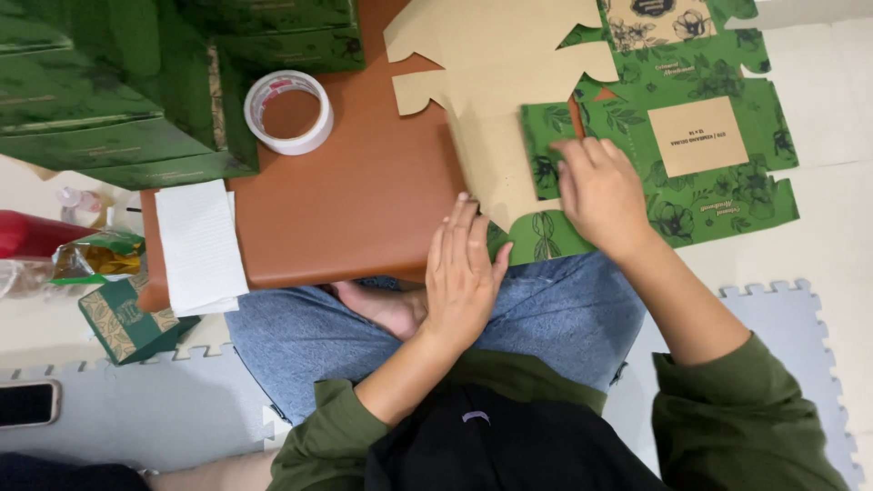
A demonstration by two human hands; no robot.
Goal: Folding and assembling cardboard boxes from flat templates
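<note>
Flattened cardboard box blank [637, 118] lies across the far right of the brown desk [355, 191] and hangs past its right edge over the pale floor. One side is plain kraft brown, the other printed dark green with leaf and flower outlines and a tan label panel. Its edges are die-cut into tabs and scalloped flaps, and creases divide it into panels.

The right hand [600, 195] rests on a green flap, fingers bent and pressing down along a crease, apparently to hold the fold flat; its grip is not closed around anything. The left hand [464, 273] lies flat at the near edge of the desk, fingers straight and together, touching the near edge of the blank, probably to steady the sheet against sliding. Its grip too is released, palm down.

The desk looks smooth and matte, like leatherette, and rests over the person's lap in blue jeans. On it, far left, sits a roll of white tape [289, 112], within reach of the left hand. Beside that is a stack of dark green folded boxes [118, 82]. A white ribbed sheet [195, 245] overhangs the near left edge. Lower, on the grey foam mat [136, 409], stands a small green patterned box [123, 318].
</note>
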